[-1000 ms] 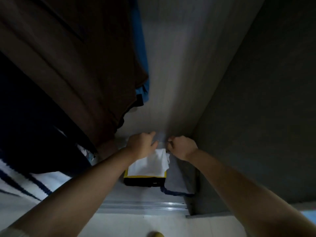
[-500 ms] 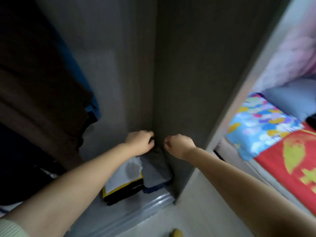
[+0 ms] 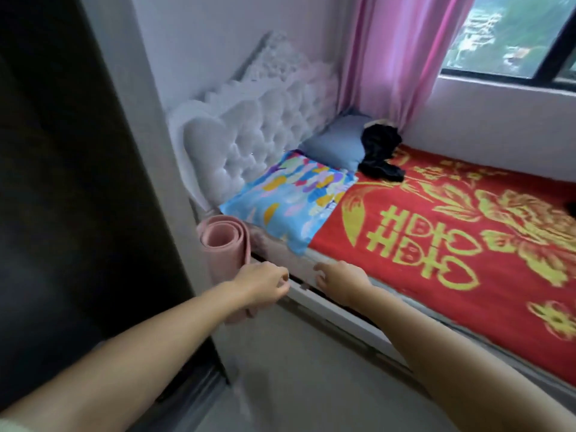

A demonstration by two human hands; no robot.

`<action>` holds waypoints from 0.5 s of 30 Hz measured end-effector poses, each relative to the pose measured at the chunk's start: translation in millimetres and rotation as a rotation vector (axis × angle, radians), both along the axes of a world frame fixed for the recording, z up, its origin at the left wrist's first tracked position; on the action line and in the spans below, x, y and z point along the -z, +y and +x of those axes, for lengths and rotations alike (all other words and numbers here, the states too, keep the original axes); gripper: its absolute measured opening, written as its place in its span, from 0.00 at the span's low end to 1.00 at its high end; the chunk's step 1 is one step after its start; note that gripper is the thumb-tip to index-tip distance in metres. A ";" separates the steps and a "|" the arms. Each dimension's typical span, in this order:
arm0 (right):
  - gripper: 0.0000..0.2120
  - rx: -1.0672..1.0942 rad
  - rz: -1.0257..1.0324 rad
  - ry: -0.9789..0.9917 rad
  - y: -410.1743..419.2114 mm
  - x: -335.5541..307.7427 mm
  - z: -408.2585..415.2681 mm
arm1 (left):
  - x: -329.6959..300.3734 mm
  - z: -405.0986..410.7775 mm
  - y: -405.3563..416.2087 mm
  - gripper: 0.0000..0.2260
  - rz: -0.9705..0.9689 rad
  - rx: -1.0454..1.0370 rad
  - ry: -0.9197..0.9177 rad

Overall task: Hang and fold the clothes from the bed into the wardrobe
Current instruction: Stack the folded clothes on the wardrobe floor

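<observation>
Both bare arms are out over the near edge of the bed, nothing held. The left hand (image 3: 263, 286) has its fingers loosely curled in front of a rolled pink foam mat (image 3: 226, 241) standing beside the dark wardrobe side panel (image 3: 78, 198). The right hand (image 3: 339, 277) hangs relaxed and empty too. The red bedspread with gold flowers (image 3: 461, 226) carries large gold double-happiness characters. Well beyond both hands, a crumpled black garment (image 3: 380, 154) lies at the head of the bed, partly on a plain grey-blue pillow (image 3: 336, 145), next to a bright multicoloured pillow (image 3: 290, 194).
</observation>
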State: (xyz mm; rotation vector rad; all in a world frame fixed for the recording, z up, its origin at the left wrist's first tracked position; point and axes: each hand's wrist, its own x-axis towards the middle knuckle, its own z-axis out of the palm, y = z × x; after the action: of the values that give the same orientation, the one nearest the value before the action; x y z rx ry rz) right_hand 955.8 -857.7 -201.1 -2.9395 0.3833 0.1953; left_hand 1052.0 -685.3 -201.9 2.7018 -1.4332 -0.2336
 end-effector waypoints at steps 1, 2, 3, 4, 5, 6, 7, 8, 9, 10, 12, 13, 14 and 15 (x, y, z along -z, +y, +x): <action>0.17 0.032 0.000 0.010 -27.1 0.5 -16.6 | 0.7 -9.0 -31.7 0.13 -0.005 0.024 0.010; 0.17 0.067 0.005 0.024 -51.2 1.4 -31.3 | 1.3 -17.9 -59.1 0.13 -0.013 0.040 0.021; 0.17 0.100 0.004 0.038 -80.4 2.5 -49.0 | 1.6 -30.7 -90.5 0.13 -0.016 0.057 0.036; 0.17 0.131 0.001 0.048 -107.3 2.9 -66.2 | 4.5 -42.7 -119.1 0.13 -0.022 0.080 0.049; 0.16 0.169 -0.007 0.058 -138.5 2.7 -87.6 | 6.6 -57.9 -152.2 0.13 -0.026 0.114 0.063; 0.16 0.203 -0.019 0.079 -162.4 1.5 -105.7 | 8.7 -69.6 -177.4 0.13 -0.033 0.145 0.080; 0.16 0.232 -0.045 0.107 -186.3 0.3 -124.5 | 9.3 -82.1 -201.0 0.13 -0.037 0.176 0.110; 0.16 0.255 -0.073 0.137 -208.2 -0.3 -143.0 | 9.7 -93.8 -223.7 0.13 -0.040 0.208 0.142; 0.16 0.298 -0.090 0.163 -235.0 -1.7 -167.2 | 8.9 -108.5 -253.7 0.13 -0.040 0.247 0.166; 0.16 0.345 -0.078 0.168 -255.3 -2.3 -185.6 | 7.1 -118.1 -276.3 0.13 -0.042 0.273 0.181; 0.17 0.444 -0.046 0.147 -292.3 -3.4 -217.1 | 2.0 -132.3 -319.4 0.13 -0.050 0.309 0.206; 0.17 0.477 -0.039 0.143 -307.1 -3.5 -229.6 | -0.4 -137.0 -338.4 0.13 -0.052 0.324 0.208; 0.16 0.496 -0.037 0.147 -319.7 -2.9 -240.2 | -1.7 -140.1 -355.6 0.13 -0.047 0.338 0.212; 0.16 0.509 -0.038 0.153 -329.3 -1.6 -248.3 | -1.4 -141.5 -369.6 0.14 -0.040 0.351 0.220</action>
State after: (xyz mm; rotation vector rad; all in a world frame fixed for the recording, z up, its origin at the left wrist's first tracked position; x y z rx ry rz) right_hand 707.6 -1187.0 -199.4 -2.7527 1.1424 0.3426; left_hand 910.4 -1055.0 -200.5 2.2899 -1.8057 -0.4980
